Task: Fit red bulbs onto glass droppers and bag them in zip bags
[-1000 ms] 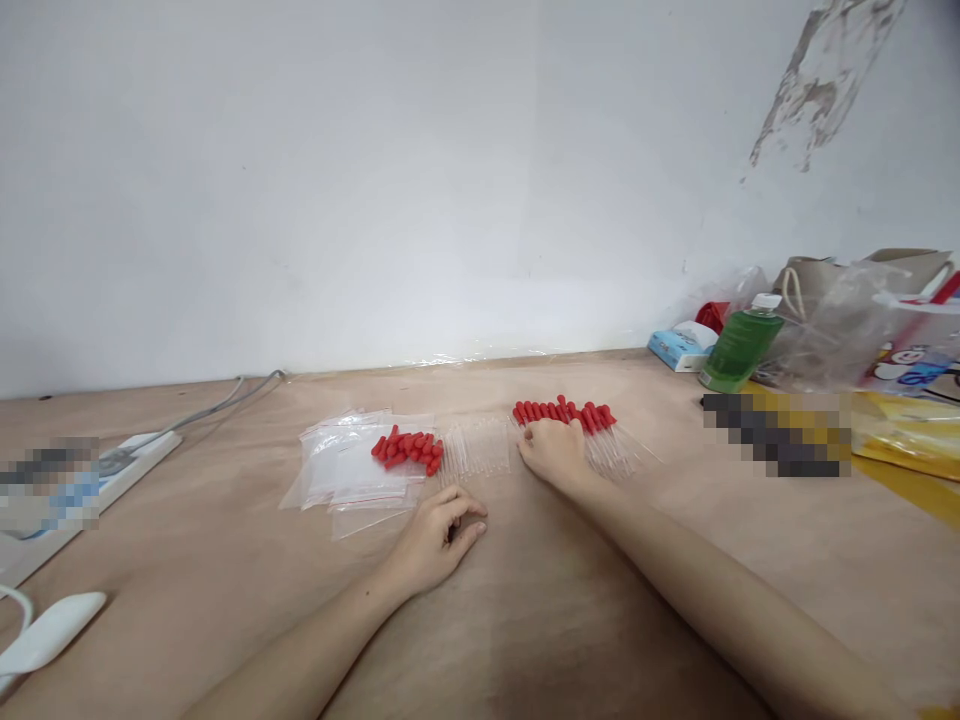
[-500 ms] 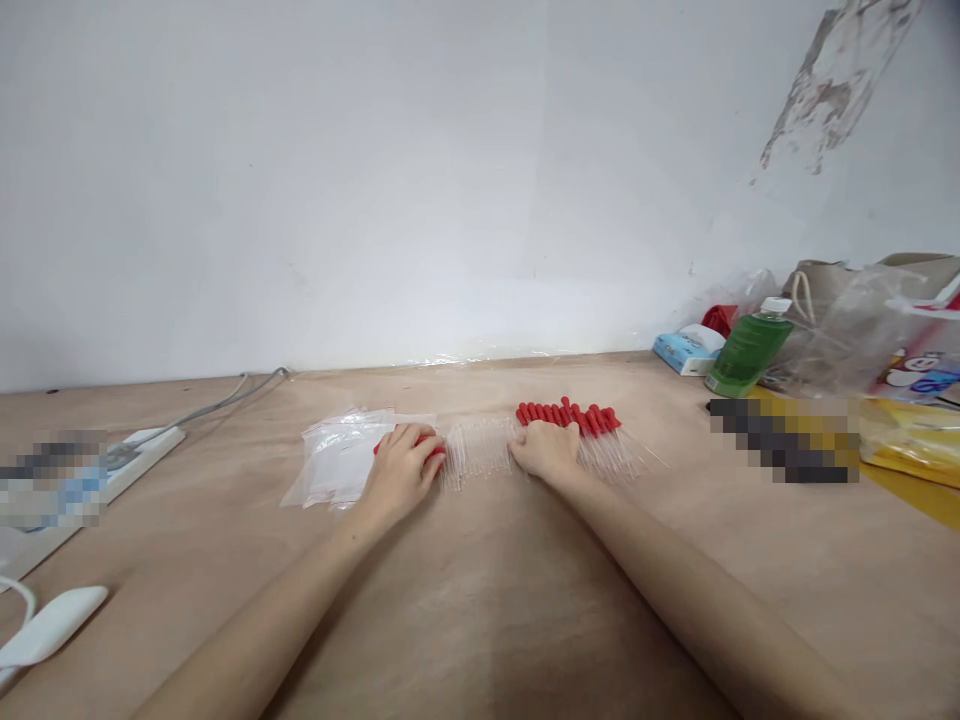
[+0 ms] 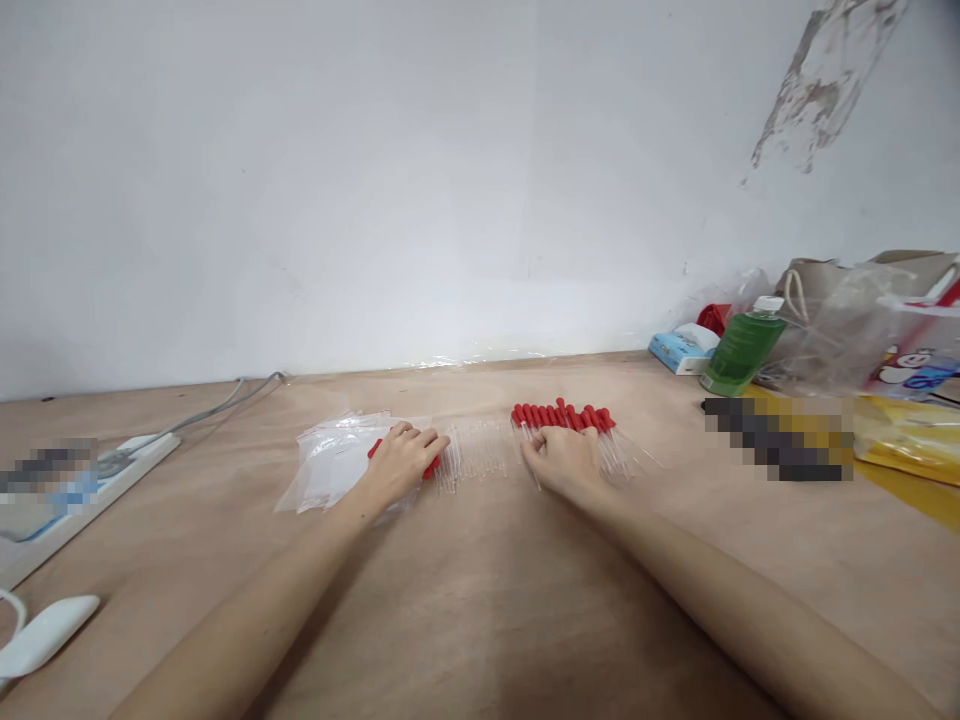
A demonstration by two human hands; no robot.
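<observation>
Several thin clear dropper tubes (image 3: 480, 450) lie side by side in a row between my hands. My left hand (image 3: 405, 460) is curled over red rubber bulbs (image 3: 433, 467), which show at both sides of its fingers; the rest are hidden beneath it. Clear zip bags (image 3: 322, 465) lie in a loose stack left of that hand. My right hand (image 3: 562, 457) is closed, thumb and finger pinching one clear tube (image 3: 534, 474) at the right of the row. Behind it, droppers with red bulbs (image 3: 555, 414) lie in a row, their clear stems fanning toward me.
At the right stand a green bottle (image 3: 742, 350), a blue tissue pack (image 3: 679, 352) and plastic bags (image 3: 832, 330). Yellow packaging (image 3: 907, 440) lies in front of them. A power strip (image 3: 142, 470) with a grey cable and a white plug-like object (image 3: 52, 635) are at the left.
My right hand has drawn back a little to the right of the tube row, and a clear tube now shows at its fingertips. My left hand stays over the red bulbs, its fingers shifted slightly.
</observation>
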